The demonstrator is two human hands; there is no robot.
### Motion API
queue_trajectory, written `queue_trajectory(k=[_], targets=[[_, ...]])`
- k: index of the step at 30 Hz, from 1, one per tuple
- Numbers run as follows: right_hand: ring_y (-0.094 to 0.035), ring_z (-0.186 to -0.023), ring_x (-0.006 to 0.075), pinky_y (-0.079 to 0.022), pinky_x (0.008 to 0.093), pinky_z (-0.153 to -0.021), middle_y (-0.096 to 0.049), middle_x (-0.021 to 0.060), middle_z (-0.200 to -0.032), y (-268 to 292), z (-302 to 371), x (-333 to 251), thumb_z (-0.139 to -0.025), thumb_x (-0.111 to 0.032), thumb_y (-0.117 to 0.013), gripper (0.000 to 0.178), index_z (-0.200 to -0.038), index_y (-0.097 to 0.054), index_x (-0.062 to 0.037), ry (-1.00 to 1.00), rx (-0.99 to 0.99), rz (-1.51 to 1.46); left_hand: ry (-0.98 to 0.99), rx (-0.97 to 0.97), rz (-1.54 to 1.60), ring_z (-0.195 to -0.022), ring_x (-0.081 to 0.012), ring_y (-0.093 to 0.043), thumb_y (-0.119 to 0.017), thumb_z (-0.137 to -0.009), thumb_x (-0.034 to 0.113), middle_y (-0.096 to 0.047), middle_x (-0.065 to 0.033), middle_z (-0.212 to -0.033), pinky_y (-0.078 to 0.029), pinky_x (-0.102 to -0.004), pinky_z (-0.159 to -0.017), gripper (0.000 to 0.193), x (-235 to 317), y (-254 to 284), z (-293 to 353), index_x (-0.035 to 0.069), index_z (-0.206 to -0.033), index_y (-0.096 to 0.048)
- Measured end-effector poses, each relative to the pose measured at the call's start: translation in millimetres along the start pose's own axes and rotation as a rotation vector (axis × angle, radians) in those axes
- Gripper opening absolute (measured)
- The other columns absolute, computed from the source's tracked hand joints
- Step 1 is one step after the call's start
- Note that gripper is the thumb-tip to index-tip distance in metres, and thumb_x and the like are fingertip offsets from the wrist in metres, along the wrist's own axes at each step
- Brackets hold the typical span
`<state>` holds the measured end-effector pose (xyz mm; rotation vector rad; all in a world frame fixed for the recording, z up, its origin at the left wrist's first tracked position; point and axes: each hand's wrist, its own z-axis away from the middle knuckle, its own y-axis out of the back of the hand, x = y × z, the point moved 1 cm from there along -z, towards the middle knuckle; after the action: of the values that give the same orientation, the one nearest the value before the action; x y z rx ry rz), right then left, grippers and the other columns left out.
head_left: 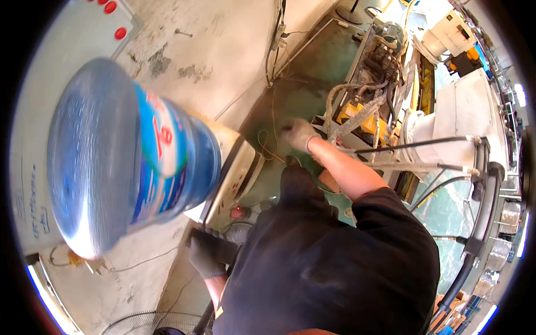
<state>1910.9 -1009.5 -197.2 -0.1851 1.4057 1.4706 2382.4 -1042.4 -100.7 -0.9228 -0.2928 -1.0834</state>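
My left hand point(205, 258), in a grey glove, is low beside my black shirt, below the water dispenser point(237, 170). Its fingers are closed on a dark, flat rectangular thing point(224, 249) whose kind I cannot make out. My right arm reaches forward over the green floor. At its end, my right hand point(301, 134) wears a pale glove and is smeared by motion, so its finger position is unclear. It is near the hoses of a machine, above a dark shoe. A large blue water bottle point(139, 156) stands on the dispenser, close on my left.
An open machine with a motor and hoses point(379, 72) stands ahead to the right, beside large white machine housings point(469, 111). A dark tubular frame point(481, 212) runs along my right. At lower left is a fan guard point(139, 322). A whiteboard point(39, 139) hangs behind the bottle.
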Motion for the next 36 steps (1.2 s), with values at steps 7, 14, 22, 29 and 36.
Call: queue_trajectory(k=[7, 14, 22, 29, 36], targets=[[-0.075, -0.126, 0.0291, -0.058, 0.0384, -0.107, -0.079, 0.0128, -0.137, 96.0, -233.3, 48.3, -0.095, -0.022, -0.075, 0.048, -0.142, -0.075, -0.012, -0.264, 0.318, -0.343, 0.14, 0.039, 0.051, -0.094, -0.0253, -0.064, -0.069, -0.108, 0.035, -0.068, -0.0091, -0.103, -0.052, -0.044, -0.088, 0.029, -31.5, -36.3, -16.1, 0.009, -0.119, -0.067], [-0.068, -0.138, 0.0299, -0.056, 0.0386, -0.113, -0.06, 0.0135, -0.165, 122.7, -480.4, 107.0, -0.09, -0.015, -0.084, 0.093, -0.173, -0.042, -0.0126, -0.319, 0.35, -0.408, 0.022, 0.542, 0.115, -0.094, -0.0268, -0.064, -0.063, -0.107, 0.031, -0.068, -0.009, -0.103, -0.054, -0.0437, -0.087, 0.027, -82.6, -138.3, -38.2, 0.007, -0.121, -0.066], [-0.068, -0.129, 0.0269, -0.062, 0.0443, -0.092, -0.061, 0.0073, -0.16, 143.4, -592.0, 102.6, -0.092, -0.001, -0.081, 0.1, -0.177, -0.033, -0.0231, -0.449, 0.209, -0.966, 0.07, 0.69, 0.083, -0.093, -0.0276, -0.064, -0.064, -0.106, 0.031, -0.068, -0.0093, -0.102, -0.055, -0.0443, -0.088, 0.026, -99.3, -217.2, -84.3, 0.008, -0.117, -0.066], [-0.072, -0.116, 0.024, -0.063, 0.0382, -0.084, -0.069, 0.0053, -0.143, 126.7, -623.9, 118.6, -0.09, -0.004, -0.084, 0.089, -0.168, -0.046, -0.0232, -0.446, 0.367, -0.943, 0.1, 0.711, 0.06, -0.092, -0.0282, -0.064, -0.065, -0.105, 0.031, -0.069, -0.0096, -0.1, -0.055, -0.0448, -0.088, 0.024, -101.0, -255.0, -106.3, 0.008, -0.114, -0.067], [-0.075, -0.124, 0.0291, -0.061, 0.0431, -0.103, -0.077, 0.0177, -0.135, 160.3, -624.4, 144.5, -0.093, -0.032, -0.085, 0.074, -0.158, -0.058, -0.0095, -0.418, 0.452, -0.404, 0.15, 0.597, 0.0, -0.092, -0.0289, -0.065, -0.067, -0.104, 0.031, -0.069, -0.0099, -0.099, -0.056, -0.0454, -0.088, 0.023, -97.4, -281.0, -161.7, 0.009, -0.111, -0.067]])
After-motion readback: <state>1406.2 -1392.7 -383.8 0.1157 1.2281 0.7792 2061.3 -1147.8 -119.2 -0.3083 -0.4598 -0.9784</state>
